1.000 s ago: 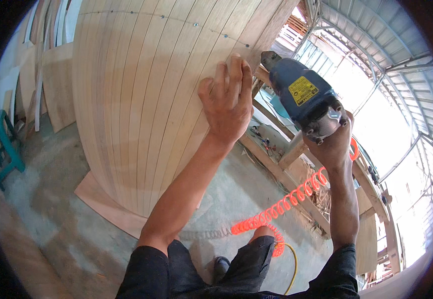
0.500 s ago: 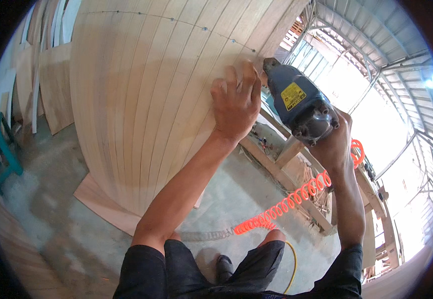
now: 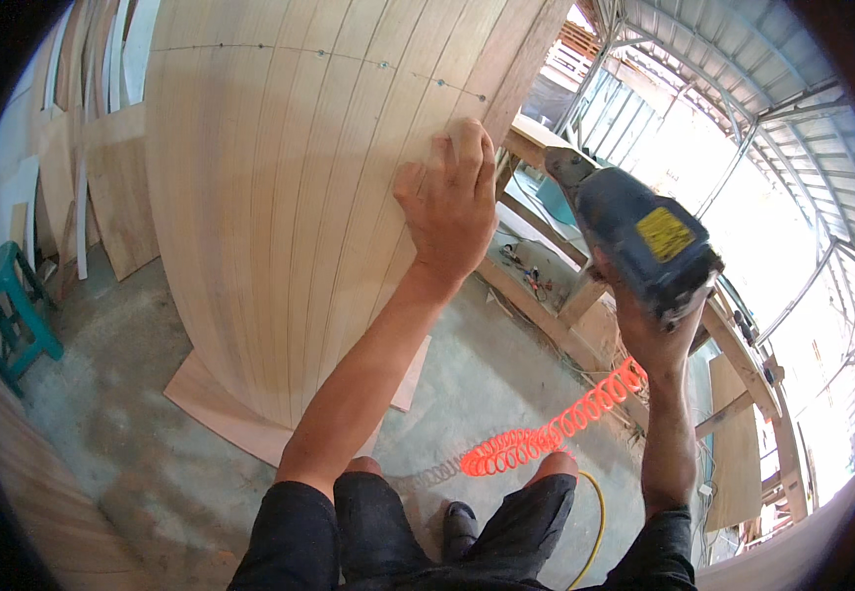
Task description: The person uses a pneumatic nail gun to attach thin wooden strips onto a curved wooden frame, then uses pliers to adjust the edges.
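Right hand (image 3: 656, 330) is pulling the blue air tool (image 3: 634, 236) back off the slatted wood panel (image 3: 280, 197), nose now apart from the edge.
Head view: left hand (image 3: 452, 207) is staying flat and spread on the panel near its right edge, holding nothing. Right hand is gripping the tool closed, tilted, near the timber frame (image 3: 556, 315). Orange coiled hose (image 3: 546, 433) is trailing down to the concrete floor (image 3: 102, 394). Reads as a pause between fastenings.

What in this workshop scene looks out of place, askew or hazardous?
The coiled orange air hose trails across the concrete floor by the person's feet, a possible trip hazard. A loose flat plywood sheet lies under the upright curved plank panel. Nothing looks spilled or broken.
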`<state>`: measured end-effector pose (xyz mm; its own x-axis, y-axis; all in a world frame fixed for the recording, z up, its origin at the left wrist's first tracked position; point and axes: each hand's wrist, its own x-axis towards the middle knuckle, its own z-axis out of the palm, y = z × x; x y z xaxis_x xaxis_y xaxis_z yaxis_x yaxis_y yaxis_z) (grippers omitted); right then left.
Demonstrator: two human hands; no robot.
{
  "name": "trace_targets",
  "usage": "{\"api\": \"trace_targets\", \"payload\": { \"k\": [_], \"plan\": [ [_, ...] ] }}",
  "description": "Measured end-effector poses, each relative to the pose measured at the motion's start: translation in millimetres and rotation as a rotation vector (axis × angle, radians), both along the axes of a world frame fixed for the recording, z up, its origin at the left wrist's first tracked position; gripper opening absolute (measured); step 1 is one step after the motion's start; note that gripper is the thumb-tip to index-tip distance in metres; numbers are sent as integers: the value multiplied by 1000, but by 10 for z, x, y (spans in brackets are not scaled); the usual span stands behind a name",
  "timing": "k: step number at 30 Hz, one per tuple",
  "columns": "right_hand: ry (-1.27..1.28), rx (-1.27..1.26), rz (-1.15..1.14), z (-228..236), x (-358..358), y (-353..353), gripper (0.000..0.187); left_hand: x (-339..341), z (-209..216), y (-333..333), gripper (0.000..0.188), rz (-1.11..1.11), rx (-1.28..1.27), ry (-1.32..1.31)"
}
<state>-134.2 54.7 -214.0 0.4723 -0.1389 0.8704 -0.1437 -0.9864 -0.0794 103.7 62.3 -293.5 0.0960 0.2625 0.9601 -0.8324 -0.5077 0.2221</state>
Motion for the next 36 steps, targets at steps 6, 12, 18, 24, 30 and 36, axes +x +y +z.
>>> {"api": "trace_targets", "payload": {
  "k": [6,12,18,24,30,36],
  "plan": [
    [-146,600,102,-45,31,-53,23,-44,-61,-26,45,-14,-45,-2],
    [-215,773,429,-324,355,-690,32,-81,-204,-103,39,40,-57,-6],
    [-110,693,670,-548,907,-1327,20,-183,-530,-147,39,211,-49,65],
    [38,492,920,-575,1272,-1910,19,-293,-496,-323,52,337,-22,75],
    [-139,189,1051,-745,1616,-2046,18,-332,-553,-339,61,421,-31,1],
    [-34,128,1058,-817,1863,-2350,25,-333,-509,-474,57,384,-69,-4]
  ]
}}
